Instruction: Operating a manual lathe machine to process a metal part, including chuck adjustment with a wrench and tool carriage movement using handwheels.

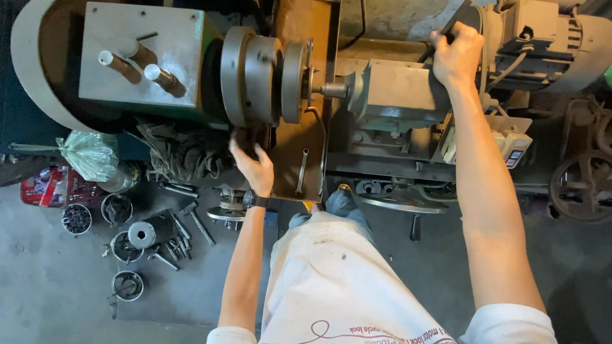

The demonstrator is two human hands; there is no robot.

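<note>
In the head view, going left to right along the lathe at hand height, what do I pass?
Plastic bag → crumpled rag → left hand below the chuck → wrench → tailstock → right hand → motor.

1. Lathe chuck (258, 79): round grey metal disc at centre, facing the tailstock (398, 95) at 3 o'clock.
2. Left hand (252, 167): at 6 o'clock below the chuck, fingers spread against the machine.
3. Right hand (457, 56): at 1 o'clock, closed around a dark lever (451, 24).
4. Floor: metal cans (124, 245) and loose tools at 8 o'clock.
</note>
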